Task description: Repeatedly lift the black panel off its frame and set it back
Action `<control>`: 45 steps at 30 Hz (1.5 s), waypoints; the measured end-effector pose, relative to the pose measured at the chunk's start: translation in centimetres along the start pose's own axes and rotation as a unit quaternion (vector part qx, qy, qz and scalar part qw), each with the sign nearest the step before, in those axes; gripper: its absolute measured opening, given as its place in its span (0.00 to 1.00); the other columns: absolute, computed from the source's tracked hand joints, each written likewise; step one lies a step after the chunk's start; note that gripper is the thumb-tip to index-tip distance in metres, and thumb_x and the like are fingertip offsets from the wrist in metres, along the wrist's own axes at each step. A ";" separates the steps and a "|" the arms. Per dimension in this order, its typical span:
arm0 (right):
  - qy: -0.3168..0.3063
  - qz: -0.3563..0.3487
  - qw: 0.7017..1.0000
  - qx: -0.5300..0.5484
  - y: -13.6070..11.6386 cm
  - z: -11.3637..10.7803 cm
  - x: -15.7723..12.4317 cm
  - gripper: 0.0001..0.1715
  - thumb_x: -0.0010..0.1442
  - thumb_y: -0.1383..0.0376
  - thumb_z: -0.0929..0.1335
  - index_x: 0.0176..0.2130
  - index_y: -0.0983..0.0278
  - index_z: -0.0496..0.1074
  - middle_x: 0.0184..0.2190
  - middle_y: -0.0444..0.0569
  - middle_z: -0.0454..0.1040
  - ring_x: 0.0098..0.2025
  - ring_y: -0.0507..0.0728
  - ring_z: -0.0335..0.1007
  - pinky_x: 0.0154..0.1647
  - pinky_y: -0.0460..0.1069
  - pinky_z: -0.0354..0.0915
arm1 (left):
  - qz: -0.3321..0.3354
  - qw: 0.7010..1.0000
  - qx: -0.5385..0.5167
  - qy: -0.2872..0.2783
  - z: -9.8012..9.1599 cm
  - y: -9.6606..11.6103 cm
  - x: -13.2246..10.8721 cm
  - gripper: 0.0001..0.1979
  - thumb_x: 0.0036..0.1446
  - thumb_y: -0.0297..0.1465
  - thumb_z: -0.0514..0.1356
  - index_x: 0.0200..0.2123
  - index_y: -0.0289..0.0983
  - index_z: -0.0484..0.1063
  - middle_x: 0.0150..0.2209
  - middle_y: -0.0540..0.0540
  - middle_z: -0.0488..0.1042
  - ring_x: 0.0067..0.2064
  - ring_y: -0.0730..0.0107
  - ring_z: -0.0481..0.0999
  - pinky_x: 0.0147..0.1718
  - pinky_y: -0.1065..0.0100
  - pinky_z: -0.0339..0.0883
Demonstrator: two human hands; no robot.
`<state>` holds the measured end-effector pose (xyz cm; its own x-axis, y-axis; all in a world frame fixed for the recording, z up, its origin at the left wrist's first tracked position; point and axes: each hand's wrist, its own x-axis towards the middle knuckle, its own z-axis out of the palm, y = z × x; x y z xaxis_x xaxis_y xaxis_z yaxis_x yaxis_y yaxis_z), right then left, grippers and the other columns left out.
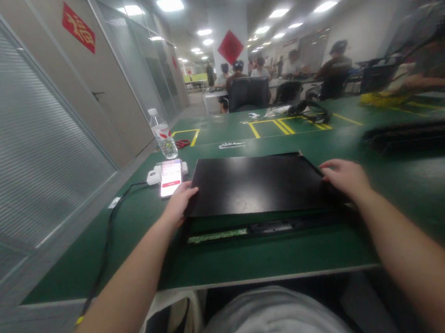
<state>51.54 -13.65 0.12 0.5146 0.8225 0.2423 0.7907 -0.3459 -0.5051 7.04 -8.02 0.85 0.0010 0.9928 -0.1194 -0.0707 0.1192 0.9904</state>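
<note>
A black, glossy flat screen panel [249, 185] is tilted over the green table, its near edge raised. My left hand [178, 201] grips its left edge, thumb on top and the other fingers mostly hidden below. At the right side, my right hand [347, 177] is closed around the edge, with the fingertips partly out of sight. Under the panel's near edge shows a dark frame [318, 222] with a green circuit board strip [217, 236]. A thin corner of the frame also sticks out behind the panel at the far right.
A lit phone [171, 178] leans on a white power strip [153, 176] near my left hand. Behind it stand a water bottle [163, 134] and red-handled scissors [182, 144]. Long black parts [425, 136] lie right; dark cables [311, 109] lie farther back. People sit beyond the table.
</note>
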 end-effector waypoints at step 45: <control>-0.028 0.034 0.999 0.026 -0.4 -0.5 0.0 0.18 0.55 0.62 0.66 0.42 0.60 0.81 0.27 0.47 0.80 0.36 0.60 0.75 0.32 0.51 0.62 | -0.016 1.000 0.019 -0.007 0.1 0.0 0.0 0.21 0.50 0.24 0.61 0.48 0.34 0.78 0.30 0.45 0.83 0.33 0.59 0.83 0.32 0.64 0.73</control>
<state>51.37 -13.75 0.75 0.5467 0.8218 0.1605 0.7351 -0.3792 -0.5620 7.14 -8.01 0.88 0.0165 0.9886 -0.1499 -0.0329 0.1503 0.9881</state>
